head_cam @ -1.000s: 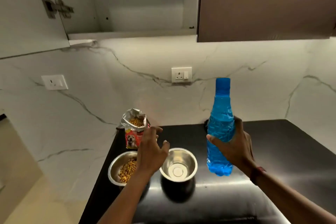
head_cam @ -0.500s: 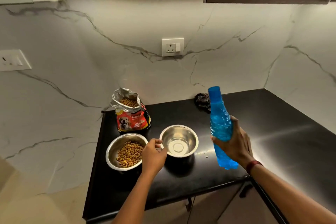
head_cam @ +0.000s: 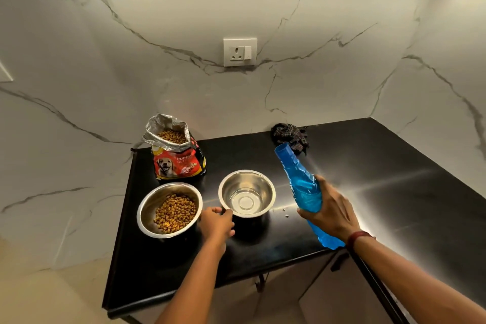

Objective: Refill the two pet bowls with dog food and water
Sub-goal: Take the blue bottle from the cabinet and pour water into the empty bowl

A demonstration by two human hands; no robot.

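Two steel bowls stand side by side on the black counter (head_cam: 394, 192). The left bowl (head_cam: 147, 214) holds brown kibble. The right bowl (head_cam: 247, 193) has nothing in it. My left hand (head_cam: 217, 225) grips the right bowl's near-left rim with curled fingers. My right hand (head_cam: 330, 212) grips a blue plastic bottle (head_cam: 302, 184) around its middle, to the right of the right bowl and above the counter. The bottle leans with its capped top toward the upper left. An open red dog food bag (head_cam: 178, 163) stands behind the left bowl.
A dark crumpled cloth (head_cam: 290, 135) lies at the back of the counter by the marble wall. A few crumbs (head_cam: 285, 213) lie right of the empty bowl. A wall socket (head_cam: 239, 52) sits above. The counter's left and front edges drop to the floor and cabinet doors.
The view dropped from the wall cupboard to the counter. My left hand came down from above the bowls onto the right bowl's rim. The bottle went from upright to tilted left.
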